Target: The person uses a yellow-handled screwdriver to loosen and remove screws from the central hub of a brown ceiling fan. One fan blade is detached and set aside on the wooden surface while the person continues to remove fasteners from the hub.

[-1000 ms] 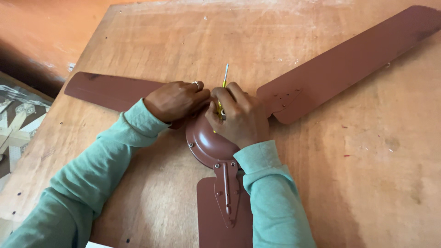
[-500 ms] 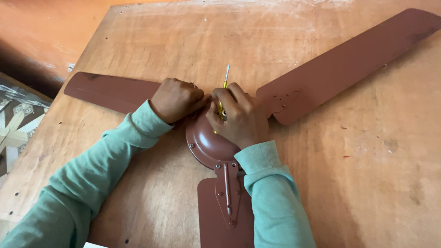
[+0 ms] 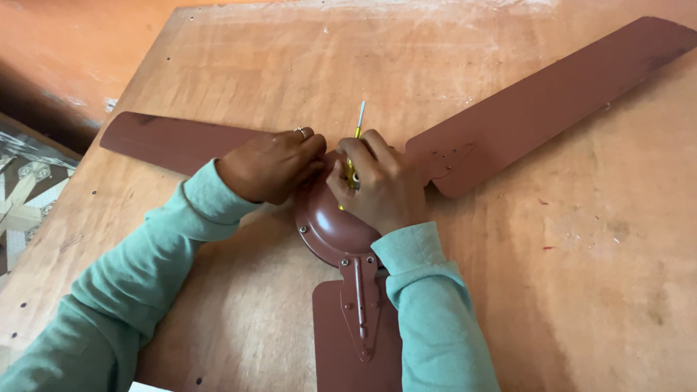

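Head view of a brown ceiling fan (image 3: 330,225) lying on a plywood tabletop (image 3: 566,239). The right hand (image 3: 381,181) is closed around a yellow-handled screwdriver (image 3: 354,149), whose pale upper end rises just above the curled fingers (image 3: 363,149); its working tip is hidden below them, so the point of contact cannot be made out. The left hand (image 3: 272,165), wearing a ring (image 3: 301,131), rests with fingers bent against the domed motor housing (image 3: 327,218), touching the right fingers; whether it pinches anything is hidden beneath the knuckles. Three blades spread from the housing: the left blade (image 3: 163,141) passes behind the left wrist, the right blade (image 3: 552,98) begins just beyond the right fingers, and the near blade (image 3: 341,341), with its riveted bracket (image 3: 359,301), is cut off by the lower frame edge. Green sleeves (image 3: 428,305) cover both forearms. A patterned tile floor (image 3: 22,189) shows at far left. No labels or packages are legible.
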